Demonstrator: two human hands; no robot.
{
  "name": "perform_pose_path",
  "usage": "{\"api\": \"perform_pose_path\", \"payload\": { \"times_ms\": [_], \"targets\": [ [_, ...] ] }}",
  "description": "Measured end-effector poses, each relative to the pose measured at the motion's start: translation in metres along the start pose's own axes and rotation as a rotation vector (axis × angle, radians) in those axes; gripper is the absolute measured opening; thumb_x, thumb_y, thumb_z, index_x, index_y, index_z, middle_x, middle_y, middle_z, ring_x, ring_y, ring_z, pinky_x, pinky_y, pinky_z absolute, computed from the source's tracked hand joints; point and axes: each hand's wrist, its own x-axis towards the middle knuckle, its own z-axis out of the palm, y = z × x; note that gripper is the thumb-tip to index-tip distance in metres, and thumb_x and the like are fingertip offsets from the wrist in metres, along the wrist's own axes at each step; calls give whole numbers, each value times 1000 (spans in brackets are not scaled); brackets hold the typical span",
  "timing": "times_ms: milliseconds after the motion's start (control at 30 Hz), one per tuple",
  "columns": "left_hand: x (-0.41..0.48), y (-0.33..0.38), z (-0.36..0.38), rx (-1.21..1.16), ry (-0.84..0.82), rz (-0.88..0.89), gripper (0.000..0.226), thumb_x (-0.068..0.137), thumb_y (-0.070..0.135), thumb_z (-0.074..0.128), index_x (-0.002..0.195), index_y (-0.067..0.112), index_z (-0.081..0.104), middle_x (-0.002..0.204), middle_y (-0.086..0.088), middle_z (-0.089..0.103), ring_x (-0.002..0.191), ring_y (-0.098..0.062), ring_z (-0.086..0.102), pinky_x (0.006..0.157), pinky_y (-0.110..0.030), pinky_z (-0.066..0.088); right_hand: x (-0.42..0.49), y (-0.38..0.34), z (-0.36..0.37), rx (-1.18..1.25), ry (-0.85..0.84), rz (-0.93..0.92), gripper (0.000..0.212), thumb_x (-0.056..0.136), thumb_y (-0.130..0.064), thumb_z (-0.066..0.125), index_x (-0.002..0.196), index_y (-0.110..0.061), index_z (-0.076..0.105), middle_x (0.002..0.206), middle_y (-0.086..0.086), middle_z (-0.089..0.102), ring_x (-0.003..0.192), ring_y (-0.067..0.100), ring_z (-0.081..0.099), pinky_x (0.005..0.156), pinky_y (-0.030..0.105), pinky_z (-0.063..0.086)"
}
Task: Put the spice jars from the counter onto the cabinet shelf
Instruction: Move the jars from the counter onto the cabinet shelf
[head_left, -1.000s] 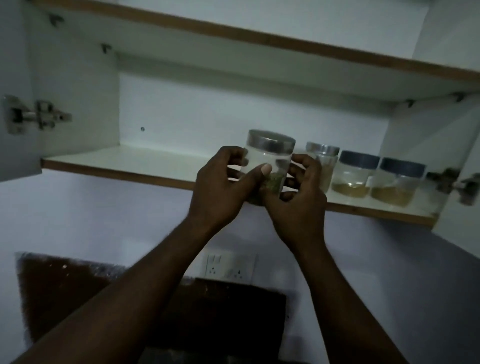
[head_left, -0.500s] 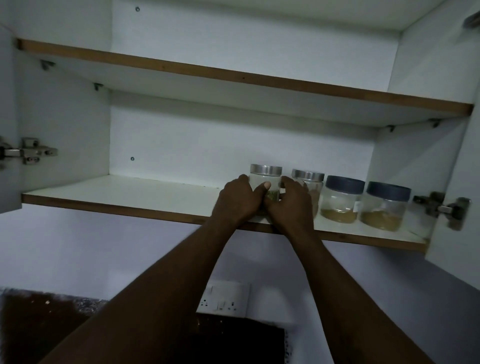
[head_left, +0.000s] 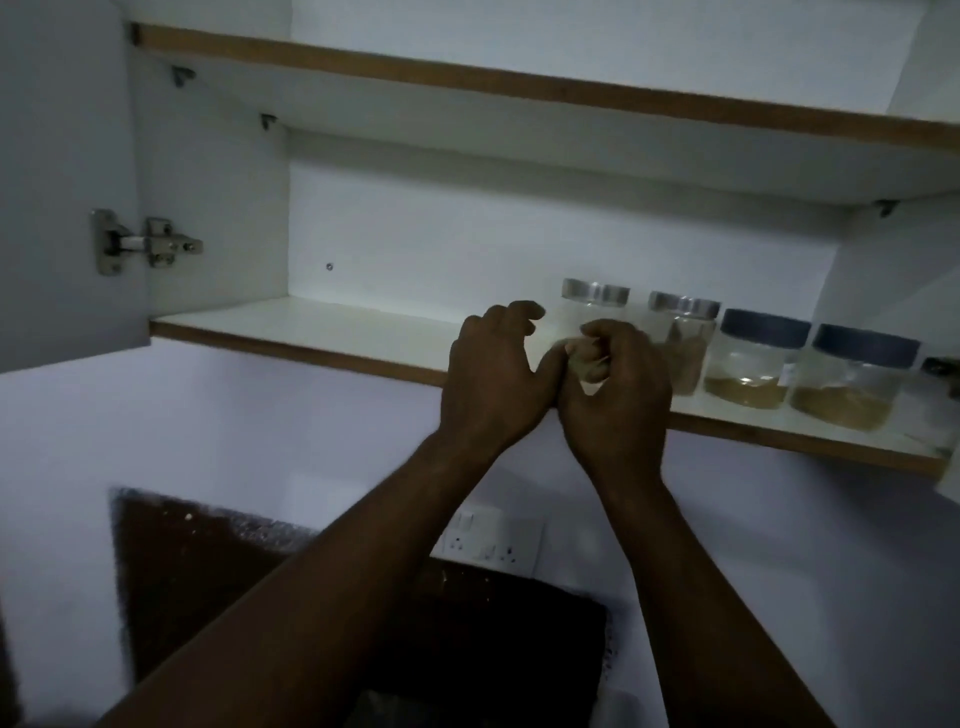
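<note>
One spice jar (head_left: 595, 304), silver-lidded, is stood on the cabinet shelf (head_left: 337, 325), with other jars (head_left: 748, 358) ranged at its 3 o'clock. The left hand (head_left: 493, 379) is held at its 9 o'clock, loosely curled, nothing held; whether the right hand (head_left: 618, 389), curled before it, grips it cannot be told

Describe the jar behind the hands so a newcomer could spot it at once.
Find the lower shelf of the open cabinet; a row of jars stands at its right end. The jar is the leftmost, partly hidden by the right hand. Its lid is silver like its neighbour's, unlike the two dark-lidded jars further right.
</note>
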Motion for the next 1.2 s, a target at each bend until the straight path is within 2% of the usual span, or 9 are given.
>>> {"api": "perform_pose_path", "payload": {
  "times_ms": [67,133,233,367,600,767,867,1000,1200],
  "targets": [
    [-29,-9,-21,-27,-17,28,34,93,39,65,124,26,63,108,10,66,104,-13,57,87,-35,51,-30,-18,7,125,-123,30,17,87,-16,67,102,-24,66,87,-13,66,75,5,63,65,22,51],
    [-68,-30,-42,-16,-74,-5,25,91,38,64,114,27,66,103,12,65,100,-11,56,85,-31,48,-69,-32,20,176,-274,80,15,87,-22,71,101,-25,68,90,-15,71,74,2,64,66,18,50],
    [-138,-74,-75,40,-184,-173,22,89,36,60,106,24,68,101,7,68,97,-16,59,83,-36,49,-141,-50,48,179,-527,149,21,84,-15,67,101,-27,69,95,-12,74,81,8,67,71,26,53],
    [-232,-128,-123,159,-306,-400,18,86,32,63,97,18,69,91,0,69,88,-23,64,75,-38,50,-242,-77,82,194,-855,195,17,83,-28,67,100,-29,64,95,-8,72,82,10,64,65,26,44],
    [-390,-177,-208,348,-450,-754,26,86,39,60,101,22,72,99,2,70,94,-19,62,80,-31,42,-413,-135,115,169,-1370,183,25,88,-33,61,114,-31,61,112,-3,70,103,22,67,85,34,51],
    [-453,-199,-238,437,-553,-852,25,90,29,65,110,16,72,109,-8,69,101,-30,60,87,-37,42,-475,-164,117,213,-1536,203,37,85,-29,61,122,-31,58,115,1,72,103,27,68,74,30,45],
    [-479,-211,-248,478,-644,-901,37,89,40,62,121,23,67,120,-4,66,109,-28,57,95,-39,43,-497,-175,115,171,-1597,223,43,82,-30,66,124,-25,61,117,6,72,106,32,68,79,34,52],
    [-512,-226,-262,494,-733,-967,62,83,55,65,138,28,56,138,-1,56,126,-26,49,106,-39,39,-519,-181,113,115,-1643,295,49,78,-35,76,121,-20,58,123,7,67,110,32,64,77,31,43],
    [-547,-248,-266,365,-880,-1147,98,84,48,76,162,20,24,162,-12,34,143,-33,39,115,-40,32,-541,-187,115,73,-1794,434,94,73,-35,88,151,-21,37,150,6,50,133,28,53,104,38,47]
  ]
}}
